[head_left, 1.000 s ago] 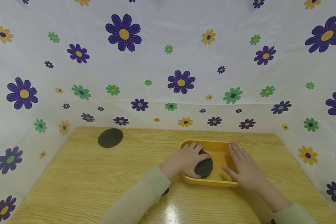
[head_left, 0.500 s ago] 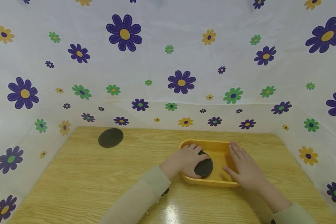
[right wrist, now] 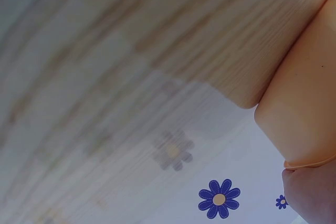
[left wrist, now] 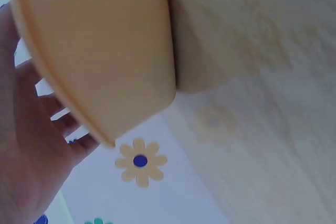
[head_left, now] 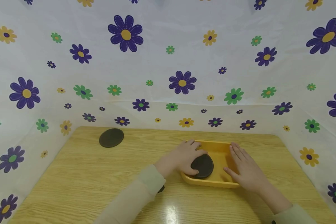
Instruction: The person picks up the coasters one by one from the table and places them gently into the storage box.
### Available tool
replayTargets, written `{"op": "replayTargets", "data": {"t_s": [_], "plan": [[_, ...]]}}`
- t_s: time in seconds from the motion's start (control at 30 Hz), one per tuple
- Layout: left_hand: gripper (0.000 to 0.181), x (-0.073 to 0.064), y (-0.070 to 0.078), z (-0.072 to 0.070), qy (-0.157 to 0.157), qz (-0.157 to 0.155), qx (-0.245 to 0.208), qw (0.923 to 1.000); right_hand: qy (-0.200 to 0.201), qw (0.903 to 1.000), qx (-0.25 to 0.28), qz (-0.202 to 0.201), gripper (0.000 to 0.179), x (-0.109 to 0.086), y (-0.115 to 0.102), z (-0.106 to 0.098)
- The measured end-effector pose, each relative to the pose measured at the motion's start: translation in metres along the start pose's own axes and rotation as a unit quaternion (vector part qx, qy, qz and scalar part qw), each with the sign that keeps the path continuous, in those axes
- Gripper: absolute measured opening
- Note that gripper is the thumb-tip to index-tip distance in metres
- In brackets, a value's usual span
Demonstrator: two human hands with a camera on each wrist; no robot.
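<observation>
A yellow tray (head_left: 219,184) with rounded corners stands on the table, right of centre. Inside its left end lies a black round disc (head_left: 204,166), flat on the bottom. My left hand (head_left: 186,157) hovers over the tray's left rim and the disc's left edge, fingers spread and loosely bent. In the left wrist view, the same hand (left wrist: 31,156) shows its fingers above the tray's rim (left wrist: 63,98). My right hand (head_left: 247,171) lies over the tray's right end with straight fingers, thumb over the inside. In the right wrist view, part of this hand (right wrist: 312,195) touches the rim.
Another dark round disc (head_left: 111,137) lies flat at the table's back left. The wood-grain table (head_left: 106,174) is bounded at the back and sides by a white flowered cloth (head_left: 151,62).
My left hand has loosened from the disc and drawn slightly left and up, leaving more of the disc in sight in the tray. My right hand has stayed in place.
</observation>
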State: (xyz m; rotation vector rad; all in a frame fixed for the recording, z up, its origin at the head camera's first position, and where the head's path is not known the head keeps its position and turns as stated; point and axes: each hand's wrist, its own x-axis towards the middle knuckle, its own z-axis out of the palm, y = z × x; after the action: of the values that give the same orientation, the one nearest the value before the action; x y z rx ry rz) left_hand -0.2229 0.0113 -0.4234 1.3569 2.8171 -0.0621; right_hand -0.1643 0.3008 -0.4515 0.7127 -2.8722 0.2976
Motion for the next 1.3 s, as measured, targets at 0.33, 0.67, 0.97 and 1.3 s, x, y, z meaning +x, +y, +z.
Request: {"op": "replayTargets", "data": {"t_s": [0.33, 0.67, 0.97, 1.3], "plan": [[0.074, -0.014, -0.028, -0.016, 0.018, -0.034, -0.018, 0.9991, -0.004, 1.0, 0.006, 0.004, 0.087, 0.0, -0.001, -0.002], [0.077, -0.039, -0.06, -0.017, 0.038, -0.082, -0.041, 0.995, -0.009, 0.9999, 0.004, 0.005, 0.087, 0.0, -0.001, -0.002], [0.076, -0.069, -0.092, -0.005, 0.041, -0.13, -0.059, 0.9889, -0.013, 0.9999, 0.007, 0.007, 0.086, 0.0, -0.002, -0.003], [0.076, -0.108, -0.13, 0.003, 0.017, -0.192, -0.051, 0.9799, -0.012, 0.9999, -0.002, 0.007, 0.088, 0.0, -0.002, -0.002]]}}
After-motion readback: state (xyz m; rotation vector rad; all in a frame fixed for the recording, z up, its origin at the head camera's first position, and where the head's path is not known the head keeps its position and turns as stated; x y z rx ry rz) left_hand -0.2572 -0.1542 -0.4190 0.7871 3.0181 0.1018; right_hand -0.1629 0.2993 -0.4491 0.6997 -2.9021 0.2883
